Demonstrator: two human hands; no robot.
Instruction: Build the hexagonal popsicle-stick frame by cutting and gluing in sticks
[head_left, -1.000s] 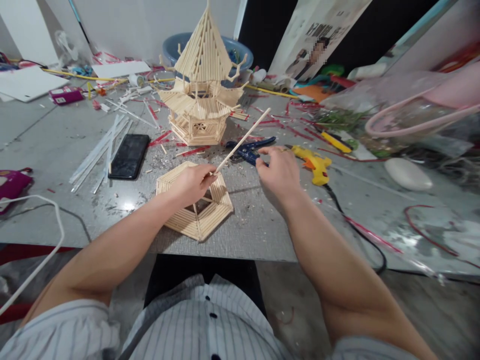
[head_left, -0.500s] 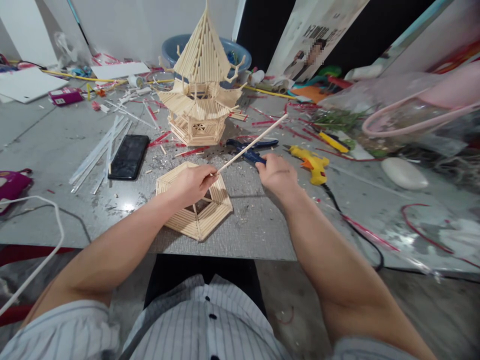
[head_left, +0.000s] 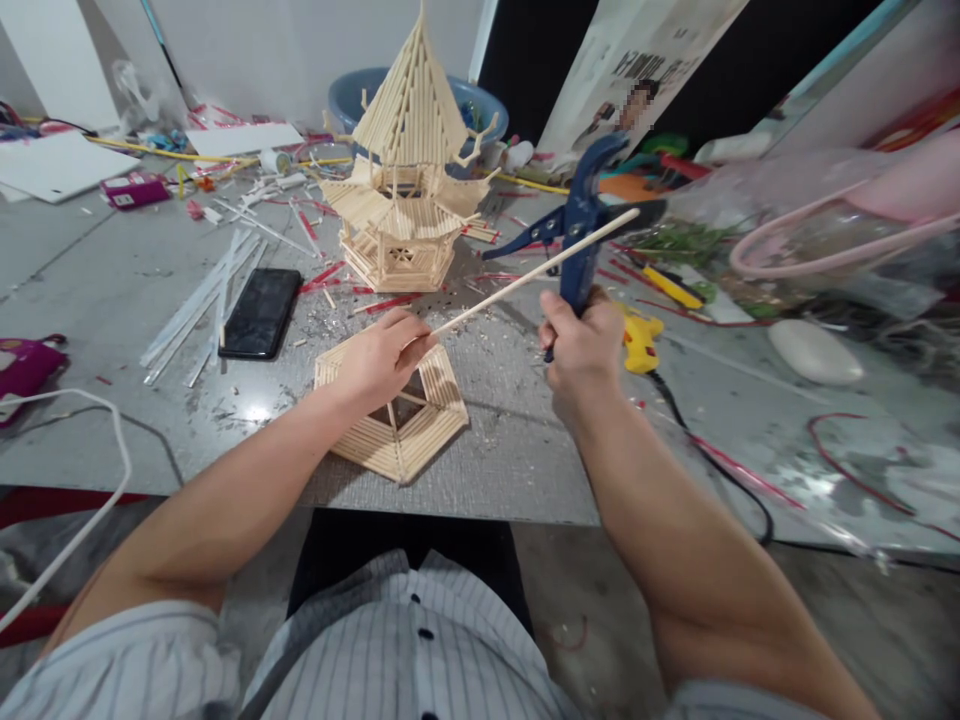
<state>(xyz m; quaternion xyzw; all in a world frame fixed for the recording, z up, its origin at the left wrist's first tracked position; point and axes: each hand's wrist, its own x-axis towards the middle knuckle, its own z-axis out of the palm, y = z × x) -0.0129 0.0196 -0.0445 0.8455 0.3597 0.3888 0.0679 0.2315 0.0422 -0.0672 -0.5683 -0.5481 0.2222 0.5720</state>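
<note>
Stick (head_left: 536, 273) of pale wood slants up above the table (head_left: 517, 430), from the left hand (head_left: 386, 355) toward the right. Fingers of this hand are pinched together on its lower end. The hand is over a hexagonal frame (head_left: 435, 440), made of similar sticks and lying flat; whether it touches the frame, I cannot tell. The right hand (head_left: 589, 340) is closed around the handle of a dark blue cutter (head_left: 581, 255), held in the air, and on this tool I can read no marking. The stick crosses before it in the view; whether they touch is not clear. Beyond the frame stands a tower model (head_left: 409, 130) of the same sticks; to the left lie a black phone (head_left: 260, 313) and clear strips (head_left: 199, 300). A yellow glue gun (head_left: 641, 340) is partly hidden by the right hand. Farther back, a purple box (head_left: 135, 192) carries a white label, too small for reading. The poster (head_left: 577, 100) has large dark letters, but they are blurred and I cannot read them surely.
</note>
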